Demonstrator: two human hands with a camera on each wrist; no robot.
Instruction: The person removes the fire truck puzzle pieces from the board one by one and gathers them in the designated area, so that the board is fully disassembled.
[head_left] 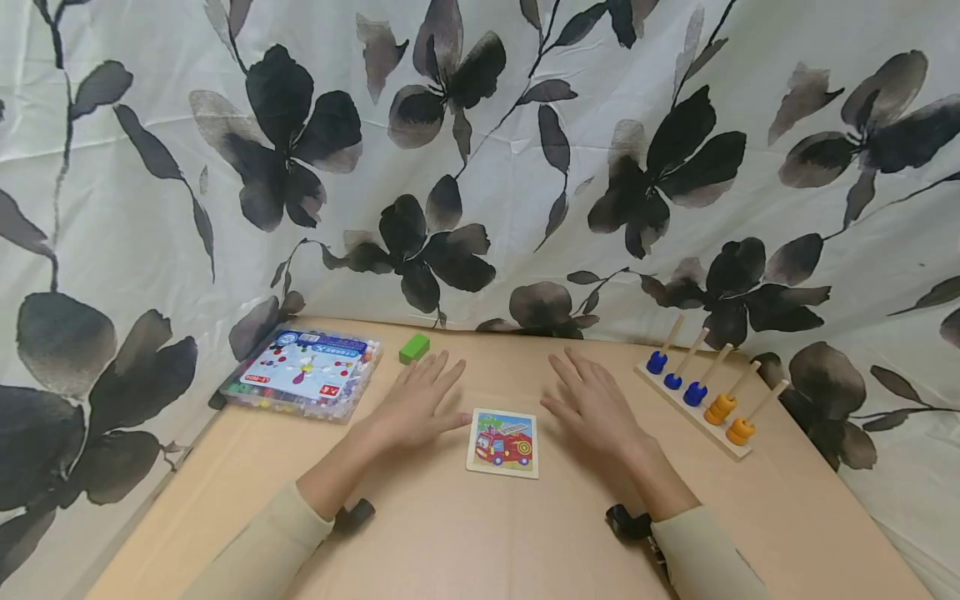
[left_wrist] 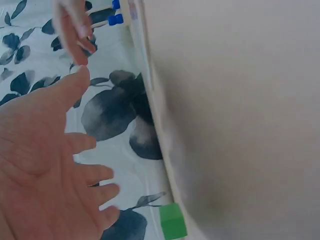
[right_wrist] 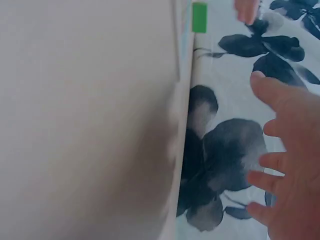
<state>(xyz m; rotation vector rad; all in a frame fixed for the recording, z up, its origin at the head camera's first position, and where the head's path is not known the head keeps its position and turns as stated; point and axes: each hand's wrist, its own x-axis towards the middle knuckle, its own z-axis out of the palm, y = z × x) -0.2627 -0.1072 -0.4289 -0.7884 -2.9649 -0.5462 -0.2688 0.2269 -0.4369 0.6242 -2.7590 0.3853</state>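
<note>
A square picture puzzle-like card (head_left: 502, 443) with a red fire engine lies flat on the table between the two hands. My left hand (head_left: 417, 406) is held to the left of the card, its fingers spread and holding nothing; its palm shows in the left wrist view. On the card's right, my right hand (head_left: 596, 408) also has its fingers extended, with nothing in it. Both appear raised a little over the tabletop. A green block (head_left: 414, 348) sits just beyond the left fingertips, and it shows too in the left wrist view (left_wrist: 172, 221).
A clear plastic box of colourful pieces (head_left: 303, 372) with a printed label lies at the table's back left. At the right stands a wooden peg rack (head_left: 693, 408) bearing blue and orange beads. Behind the wooden table (head_left: 480, 542) hangs a floral curtain (head_left: 525, 167).
</note>
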